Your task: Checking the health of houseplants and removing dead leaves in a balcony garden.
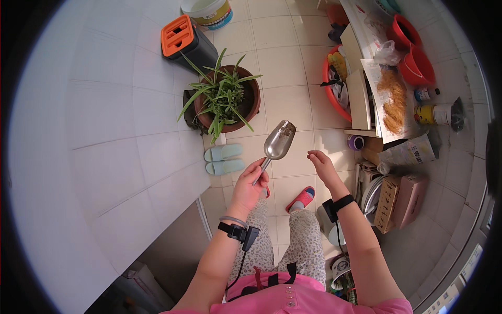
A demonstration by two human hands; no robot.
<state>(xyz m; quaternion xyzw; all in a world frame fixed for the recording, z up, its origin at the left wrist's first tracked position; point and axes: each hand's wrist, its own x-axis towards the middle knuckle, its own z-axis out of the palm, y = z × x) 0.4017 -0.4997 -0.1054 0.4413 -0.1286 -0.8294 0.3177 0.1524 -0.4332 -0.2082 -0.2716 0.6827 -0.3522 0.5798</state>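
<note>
My left hand (251, 183) is closed round the handle of a metal scoop (278, 141). The scoop is tilted up and away from me, and brown, soil-like residue clings near its tip. To the right of the scoop, apart from it, my right hand (323, 166) hangs in the air with loosely extended fingers and nothing visible in them. Beyond the scoop, to the left, a leafy green plant (226, 97) grows in a round brown pot (253, 102) on the floor.
Pale green slippers (225, 160) lie by the left wall. Behind the pot are a dark bin with an orange lid (180, 35) and a white bucket (209, 11). At right, a shelf carries brown fibrous material (393, 102) and red buckets (417, 67); a red basin (334, 99) sits beside it.
</note>
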